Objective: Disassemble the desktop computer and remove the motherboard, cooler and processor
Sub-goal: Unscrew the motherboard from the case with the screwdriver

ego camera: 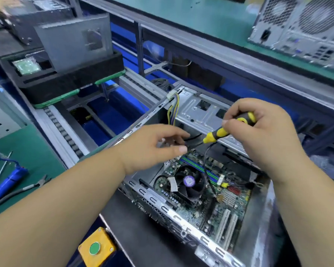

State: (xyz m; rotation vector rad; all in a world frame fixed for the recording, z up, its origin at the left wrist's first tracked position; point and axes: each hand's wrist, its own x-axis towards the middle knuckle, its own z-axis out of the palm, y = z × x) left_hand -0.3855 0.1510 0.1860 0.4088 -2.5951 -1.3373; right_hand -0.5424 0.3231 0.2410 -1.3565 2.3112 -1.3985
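Over the open grey metal computer case (183, 231), two hands work with a tool.
Right hand (262, 132) grips the yellow-and-black screwdriver (226, 130); left hand (152, 147) pinches thin black cables (193, 138) aside, likely clearing them off the green motherboard (228, 201) and black fan cooler (189, 183), both inside.

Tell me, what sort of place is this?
Probably an electronics teardown or repair line. An open computer case lies on the bench, a roller conveyor carries a tray of removed parts, and another tower waits on the shelf. The right hand holds a screwdriver.
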